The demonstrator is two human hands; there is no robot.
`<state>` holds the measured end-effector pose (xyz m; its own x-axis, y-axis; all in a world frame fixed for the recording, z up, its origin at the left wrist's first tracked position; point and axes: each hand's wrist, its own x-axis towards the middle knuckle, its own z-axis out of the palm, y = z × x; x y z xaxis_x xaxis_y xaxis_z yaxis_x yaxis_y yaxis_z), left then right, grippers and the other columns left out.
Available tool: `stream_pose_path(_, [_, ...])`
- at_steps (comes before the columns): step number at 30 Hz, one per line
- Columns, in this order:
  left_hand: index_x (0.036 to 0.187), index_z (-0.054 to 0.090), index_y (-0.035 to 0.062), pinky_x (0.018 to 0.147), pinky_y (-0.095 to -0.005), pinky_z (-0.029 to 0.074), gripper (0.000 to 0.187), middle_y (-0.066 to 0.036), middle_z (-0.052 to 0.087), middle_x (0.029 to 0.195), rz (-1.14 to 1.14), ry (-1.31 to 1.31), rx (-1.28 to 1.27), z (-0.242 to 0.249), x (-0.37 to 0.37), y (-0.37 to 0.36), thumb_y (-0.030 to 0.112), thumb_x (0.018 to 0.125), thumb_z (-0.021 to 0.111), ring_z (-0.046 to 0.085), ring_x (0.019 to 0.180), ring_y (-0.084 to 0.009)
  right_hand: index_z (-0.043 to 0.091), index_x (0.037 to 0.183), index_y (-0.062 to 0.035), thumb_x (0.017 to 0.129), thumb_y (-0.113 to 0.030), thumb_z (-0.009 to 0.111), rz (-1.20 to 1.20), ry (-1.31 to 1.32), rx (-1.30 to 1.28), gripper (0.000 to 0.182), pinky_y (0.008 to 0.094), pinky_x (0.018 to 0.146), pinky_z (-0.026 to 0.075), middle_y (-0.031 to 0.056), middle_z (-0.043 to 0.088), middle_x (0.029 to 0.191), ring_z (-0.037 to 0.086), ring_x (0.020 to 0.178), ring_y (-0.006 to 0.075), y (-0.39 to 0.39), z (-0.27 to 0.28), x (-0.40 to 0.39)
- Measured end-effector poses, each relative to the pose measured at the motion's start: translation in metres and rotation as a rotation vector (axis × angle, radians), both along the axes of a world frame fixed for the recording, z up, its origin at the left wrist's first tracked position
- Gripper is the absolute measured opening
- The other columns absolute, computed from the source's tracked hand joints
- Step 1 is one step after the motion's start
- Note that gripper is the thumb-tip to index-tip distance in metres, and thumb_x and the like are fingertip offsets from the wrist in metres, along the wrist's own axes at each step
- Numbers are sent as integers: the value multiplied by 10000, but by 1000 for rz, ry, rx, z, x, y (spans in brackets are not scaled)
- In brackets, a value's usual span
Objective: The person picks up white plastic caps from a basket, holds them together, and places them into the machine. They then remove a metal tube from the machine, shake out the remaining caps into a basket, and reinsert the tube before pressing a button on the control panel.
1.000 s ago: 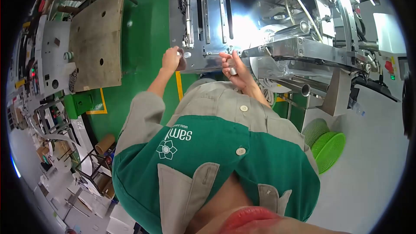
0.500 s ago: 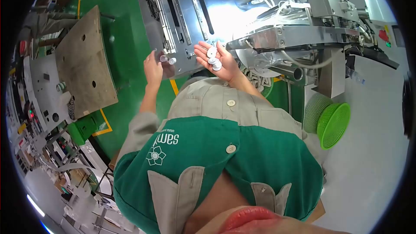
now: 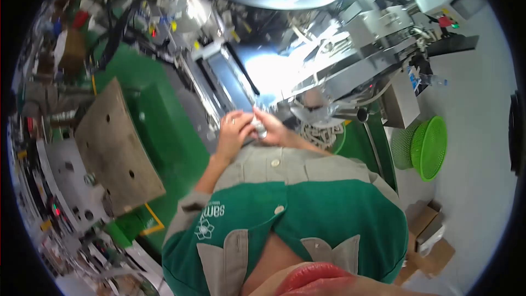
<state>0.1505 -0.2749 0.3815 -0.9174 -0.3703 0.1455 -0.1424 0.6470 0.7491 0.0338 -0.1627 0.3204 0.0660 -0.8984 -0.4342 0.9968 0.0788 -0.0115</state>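
Observation:
My two hands meet in front of my waist, beside the machine's front edge, with small white plastic discs (image 3: 259,128) between them. My right hand (image 3: 275,131) is closed around the discs, which show as a short stack near its thumb. From the other side, my left hand (image 3: 233,135) has its fingers curled against the same stack, and a small pale spot shows at its fingers. Motion blur and the fingers hide how many discs there are and each hand's exact grip.
A metal machine with a rail-like slot (image 3: 227,74) and bright glare lies just beyond my hands. A metal arm (image 3: 339,71) juts in at the right. Green baskets (image 3: 429,148) stand to the right, a worn board (image 3: 118,148) to the left. Cardboard boxes (image 3: 430,235) sit lower right.
My left hand has left the machine edge, where white discs lay, and come right to my right hand. My right palm, open before with discs on it, has closed. The view has shifted.

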Motion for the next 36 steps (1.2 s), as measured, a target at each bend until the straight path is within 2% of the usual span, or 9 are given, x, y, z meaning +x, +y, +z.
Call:
stream_pose_path(5, [997, 665, 97, 932, -429, 376, 299, -53, 665, 973, -54, 43, 17, -1, -12, -10, 190, 721, 733, 533, 1091, -268, 498, 1205, -12, 994, -445, 293, -64, -7, 78, 523, 295, 713, 540, 101, 615, 1007, 622, 880, 199, -17, 3, -7])
stream_pose_path(12, [1032, 652, 112, 996, -441, 337, 344, -36, 656, 1007, -195, 14, 10, -14, -38, -46, 178, 707, 745, 542, 1088, -240, 545, 1024, 0, 983, -445, 345, -125, -172, -3, 490, 347, 767, 543, 123, 609, 972, 620, 886, 237, -32, -18, -21])
stream_pose_path(13, [1027, 646, 89, 1010, -452, 332, 330, -49, 654, 1007, -208, 21, 3, -13, -43, -49, 154, 715, 730, 554, 1071, -235, 556, 996, -19, 968, -480, 366, -169, -83, 160, 499, 281, 634, 552, 120, 605, 949, 623, 844, 203, -40, -8, -17])
stream_pose_path(16, [1015, 642, 66, 1003, -463, 342, 315, -67, 650, 1005, -114, 76, 46, -13, -49, -56, 140, 719, 718, 566, 1054, -238, 554, 1008, -38, 948, -519, 387, -143, -323, -100, 513, 199, 510, 509, 113, 600, 924, 619, 801, 169, -38, -46, -23])
stream_pose_path(21, [1019, 630, 34, 976, -458, 386, 317, -109, 641, 1010, -124, 124, -15, 1, -50, -70, 96, 716, 702, 580, 1033, -262, 570, 894, -92, 914, -494, 508, -73, 145, 222, 408, 154, 365, 352, 5, 534, 691, 448, 462, 62, -44, 10, -26])
stream_pose_path(25, [1022, 628, 39, 949, -433, 419, 335, -116, 637, 1009, -248, 129, 40, 0, -47, -80, 65, 701, 720, 588, 1011, -272, 587, 926, -100, 912, -436, 558, 29, 344, 261, 338, 151, 357, 194, -43, 434, 649, 295, 444, 10, -41, 15, -29])
stream_pose_path(28, [1014, 630, 46, 926, -391, 444, 351, -106, 638, 1015, -34, 17, 508, 9, -44, -69, 36, 681, 740, 591, 1007, -263, 591, 940, -102, 919, -398, 563, 52, 398, 199, 298, 141, 357, 194, -42, 446, 660, 310, 457, -4, -32, 21, -36])
stream_pose_path(34, [1038, 618, 46, 895, -350, 467, 377, -86, 642, 1052, -325, 132, 230, 16, -52, -79, -8, 683, 733, 590, 1037, -260, 554, 936, -73, 921, -226, 582, -10, 271, 154, 157, 128, 364, 223, -43, 439, 687, 320, 479, -10, -23, 34, -38])
stream_pose_path(36, [1222, 508, 19, 943, -354, 434, 526, -120, 534, 1255, -257, 81, 524, 7, -49, -78, -27, 734, 698, 517, 1157, -246, 544, 920, -77, 921, -214, 577, -31, 259, 133, 141, 136, 365, 224, -44, 430, 682, 315, 476, -9, -23, 39, -36])
